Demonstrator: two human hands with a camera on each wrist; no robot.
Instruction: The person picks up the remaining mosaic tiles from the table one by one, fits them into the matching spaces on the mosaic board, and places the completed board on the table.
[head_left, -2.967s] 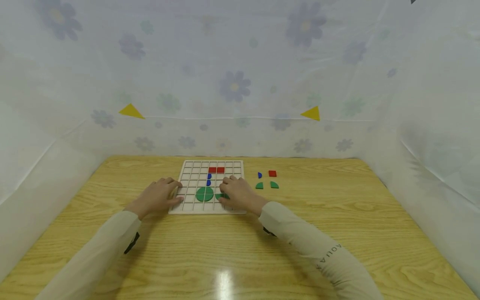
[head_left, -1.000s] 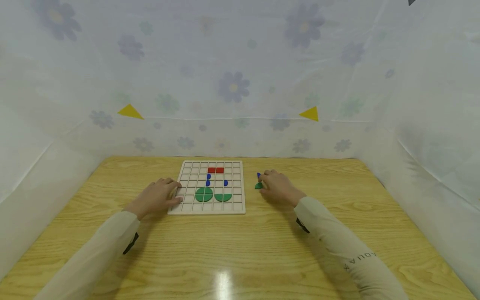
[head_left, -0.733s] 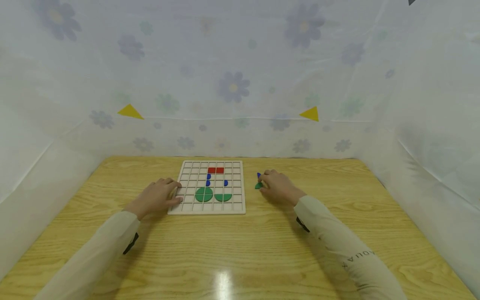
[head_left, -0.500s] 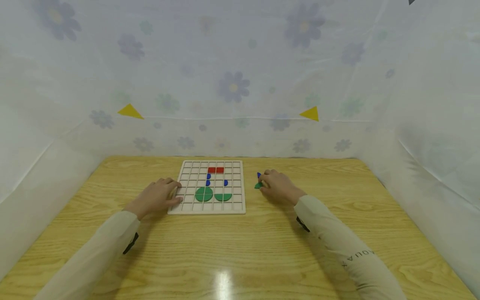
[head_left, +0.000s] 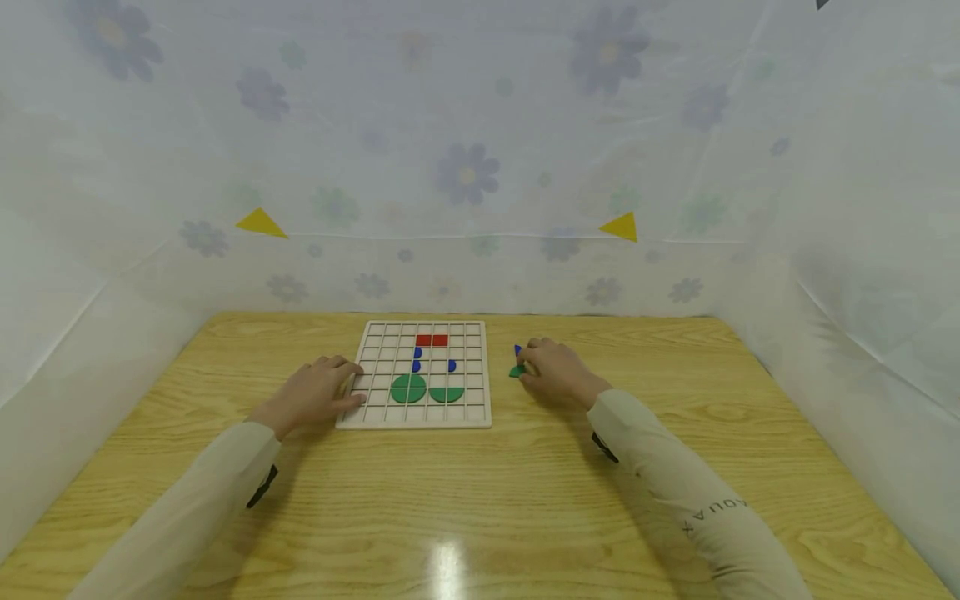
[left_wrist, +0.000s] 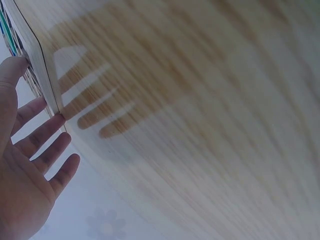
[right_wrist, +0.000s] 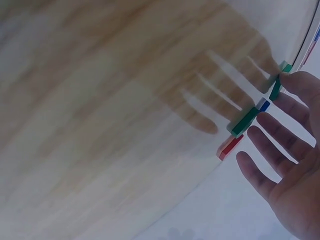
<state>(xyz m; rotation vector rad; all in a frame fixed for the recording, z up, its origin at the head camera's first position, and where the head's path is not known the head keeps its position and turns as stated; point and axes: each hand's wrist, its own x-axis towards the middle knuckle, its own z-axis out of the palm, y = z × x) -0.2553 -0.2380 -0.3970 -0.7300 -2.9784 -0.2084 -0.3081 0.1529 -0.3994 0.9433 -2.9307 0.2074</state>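
Note:
A white gridded board (head_left: 375, 412) lies on the table. It carries two red squares (head_left: 432, 341), three blue half-circles (head_left: 452, 367), a green circle (head_left: 408, 388) of quarter pieces and a green half-circle (head_left: 446, 394). My left hand (head_left: 311, 396) rests at the board's left edge, thumb on top and fingers fairly straight against the side. Right of the board, my right hand (head_left: 558, 372) pinches a green quarter-circle piece (right_wrist: 276, 88) between thumb and index finger, at the tabletop. Beside those fingers lie a blue piece (head_left: 517, 350), another green quarter-circle (right_wrist: 244, 123) and a red square (right_wrist: 230, 148).
The wood-grain table (head_left: 465, 500) extends in front of and beside the board. Floral white sheeting (head_left: 465, 275) encloses its back and sides. Two yellow triangles (head_left: 262, 223) are on the back sheet.
From over the board, my right hand has moved right to the loose pieces, uncovering a blue half-circle and the green half-circle. Over the last second both hands have stayed nearly still.

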